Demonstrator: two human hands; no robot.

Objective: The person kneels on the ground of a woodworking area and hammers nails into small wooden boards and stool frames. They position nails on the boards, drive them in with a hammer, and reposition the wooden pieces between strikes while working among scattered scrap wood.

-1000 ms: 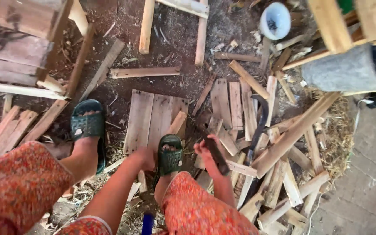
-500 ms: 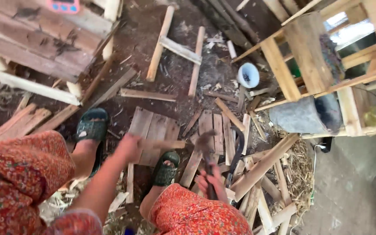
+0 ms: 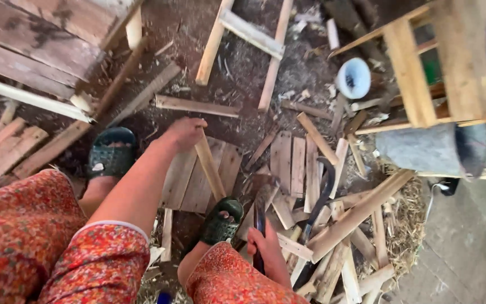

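the person's left hand (image 3: 185,132) is closing round the top end of a short wooden stick (image 3: 210,167), now holding it up at a slant over the flat board (image 3: 198,174) between the two green sandals; a second ago that hand was only lying low near the board with no stick raised. the right hand (image 3: 268,250) is clenching the handle of a chopping blade (image 3: 259,214), and the blade is now pointing forward beside the right foot, lower than half a second ago, though motion blur is hiding its edge. the stick's lower end is resting near the right sandal (image 3: 222,220), just beside the blade. judging from this, the piece is being set up for a cut rather than being cut yet. a curved dark-handled tool (image 3: 320,194) is lying among the split offcuts to the right, untouched, and a white cup (image 3: 353,77) is sitting well apart beyond the pile.
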